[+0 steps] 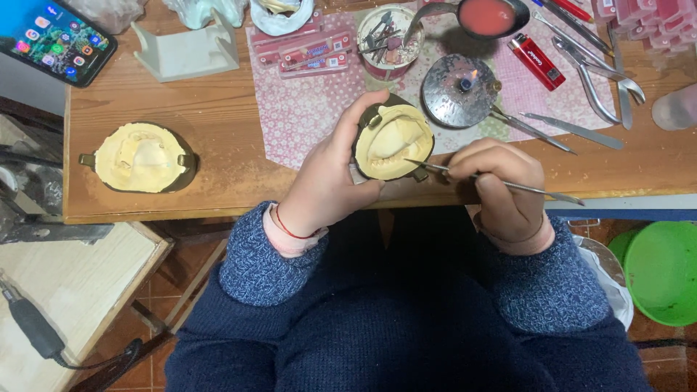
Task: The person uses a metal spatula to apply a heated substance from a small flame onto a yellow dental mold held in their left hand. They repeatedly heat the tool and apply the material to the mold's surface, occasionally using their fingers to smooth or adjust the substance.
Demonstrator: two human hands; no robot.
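My left hand (330,170) grips a round metal flask half (393,140) filled with pale yellow plaster, held tilted above the front edge of the wooden table (218,123). A thin metal hand tool (501,183) lies in my right hand (501,189) like a pen, its tip touching the plaster near the flask's lower rim. A second plaster-filled flask half (144,157) rests on the table to the left, away from both hands.
A small lit burner (459,91) stands just behind the held flask. Around it lie a spoon of pink wax (485,16), a red lighter (536,61), pliers and metal tools (595,72), a tin of instruments (388,40) and a phone (54,38). A green bowl (662,272) sits at lower right.
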